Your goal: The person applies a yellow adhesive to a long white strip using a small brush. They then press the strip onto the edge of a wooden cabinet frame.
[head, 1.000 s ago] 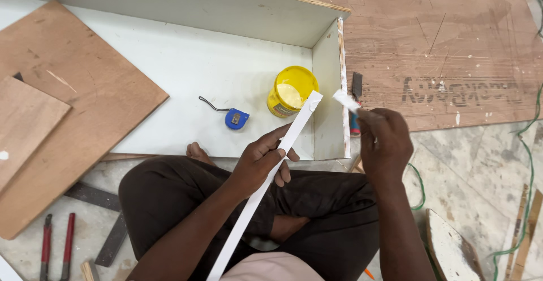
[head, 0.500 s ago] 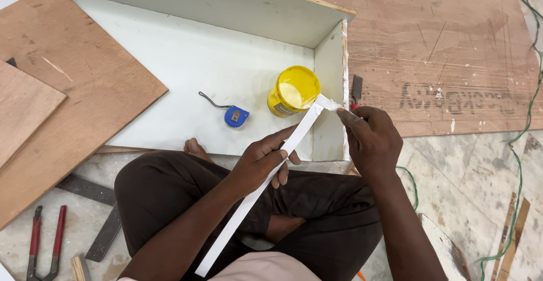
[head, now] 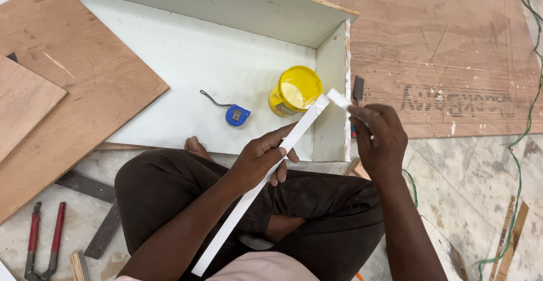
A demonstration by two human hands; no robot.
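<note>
Seated cross-legged on the floor (head: 475,173), facing an open white cabinet (head: 226,66) laid on its back. All places below taken from that cabinet.

Left hand (head: 261,159), just in front of the cabinet's near edge: fingers curled around a long white strip (head: 266,171), thumb over the top, gripping it about two-thirds of the way up. Strip held slanting, low end down by the lap, top end raised toward the cabinet's right wall; probably angled this way to bring the top end within reach of the other hand.

Right hand (head: 378,139), just outside the cabinet's right wall: fingertips pinched on a thin tool, seemingly a small white-tipped scraper or brush (head: 339,98), tip touching the strip's top end. Exact kind of tool not clear.

Inside the cabinet, near its right wall: yellow tub (head: 294,91), lid off, pale paste within, close beside the strip's top end, presumably kept handy for dipping. Left of the tub, on the cabinet's floor: blue tape measure (head: 237,115) with a loop strap.

Left of the cabinet: plywood boards (head: 73,83) overlapping its edge. Right of it: a large plywood sheet (head: 447,49). In front and to the left, on the floor: red-handled pincers (head: 42,241) and a metal square (head: 93,213). Far right: a green cable (head: 526,122).
</note>
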